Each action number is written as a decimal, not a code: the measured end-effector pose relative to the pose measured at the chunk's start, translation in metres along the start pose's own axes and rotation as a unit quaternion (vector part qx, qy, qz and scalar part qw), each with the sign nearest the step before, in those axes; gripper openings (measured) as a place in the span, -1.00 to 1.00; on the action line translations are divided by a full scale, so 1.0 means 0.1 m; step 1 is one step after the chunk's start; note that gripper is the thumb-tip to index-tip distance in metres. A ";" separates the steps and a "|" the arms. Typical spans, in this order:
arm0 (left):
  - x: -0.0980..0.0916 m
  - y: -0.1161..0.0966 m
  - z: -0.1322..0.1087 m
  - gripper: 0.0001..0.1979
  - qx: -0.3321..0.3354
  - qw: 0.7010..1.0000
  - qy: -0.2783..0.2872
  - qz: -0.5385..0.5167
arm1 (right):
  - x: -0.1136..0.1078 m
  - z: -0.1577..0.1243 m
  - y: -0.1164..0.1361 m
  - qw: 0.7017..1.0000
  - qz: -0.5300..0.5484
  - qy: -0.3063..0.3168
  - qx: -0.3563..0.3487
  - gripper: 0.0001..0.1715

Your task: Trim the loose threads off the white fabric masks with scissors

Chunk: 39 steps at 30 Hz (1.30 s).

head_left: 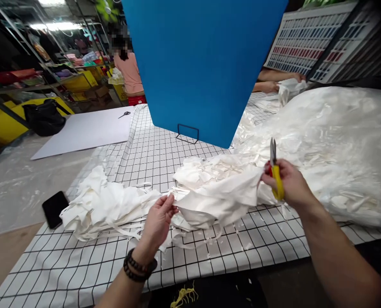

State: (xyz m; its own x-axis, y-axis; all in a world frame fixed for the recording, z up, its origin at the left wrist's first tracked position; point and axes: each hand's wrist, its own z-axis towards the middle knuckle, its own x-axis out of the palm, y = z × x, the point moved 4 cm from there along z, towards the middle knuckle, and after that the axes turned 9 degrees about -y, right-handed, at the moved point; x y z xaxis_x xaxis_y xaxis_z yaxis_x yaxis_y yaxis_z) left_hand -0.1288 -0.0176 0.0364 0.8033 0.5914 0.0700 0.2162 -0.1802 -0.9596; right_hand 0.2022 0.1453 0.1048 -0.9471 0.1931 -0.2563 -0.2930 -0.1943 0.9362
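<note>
A piece of white fabric [219, 199] is stretched between my two hands above the checkered tablecloth. My left hand [160, 220], with dark bead bracelets at the wrist, pinches its left end between thumb and fingers. The right end is pinched by my right hand [286, 182], which also holds scissors [276, 175] with yellow and red handles, blades pointing up. A pile of white fabric pieces [103, 203] lies to the left of my left hand. Behind the stretched piece is another heap of white pieces [206, 169].
A blue board [199, 64] stands on the checkered cloth [139, 158]. A big clear plastic bag [344, 149] of white pieces fills the right. At left are a black phone [54, 209] and a black bag [45, 116]. Another person's hands [270, 87] hold white fabric behind the board.
</note>
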 end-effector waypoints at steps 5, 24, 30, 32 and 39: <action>0.17 0.22 -0.49 -0.92 -0.176 0.945 -0.037 -0.274 | 0.67 -0.09 0.25 0.993 -0.040 0.102 0.045 -0.55; -0.04 0.08 -0.41 -0.64 0.078 0.994 -0.082 0.010 | 1.18 -1.47 0.02 0.953 0.083 0.289 0.030 -0.74; 0.26 -0.26 -0.06 -0.67 0.093 0.938 0.261 0.208 | 0.96 -1.33 0.11 0.961 0.043 0.274 -0.011 -0.75; 0.29 -0.23 -0.02 -0.68 0.071 0.954 0.227 0.184 | 0.92 -1.28 0.12 0.966 0.048 0.256 -0.007 -0.75; 0.37 0.20 -0.35 -0.59 -0.004 0.980 0.177 0.088 | 0.96 -1.20 0.19 0.971 0.079 0.227 -0.017 -0.72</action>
State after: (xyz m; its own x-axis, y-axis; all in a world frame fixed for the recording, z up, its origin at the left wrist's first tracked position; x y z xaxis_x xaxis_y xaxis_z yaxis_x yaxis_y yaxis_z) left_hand -0.0753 -0.0273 0.0293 0.9706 0.2407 -0.0038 0.0612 -0.2618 -0.9632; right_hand 0.0905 0.0449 0.0690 -0.9385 -0.2832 -0.1974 -0.1368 -0.2200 0.9659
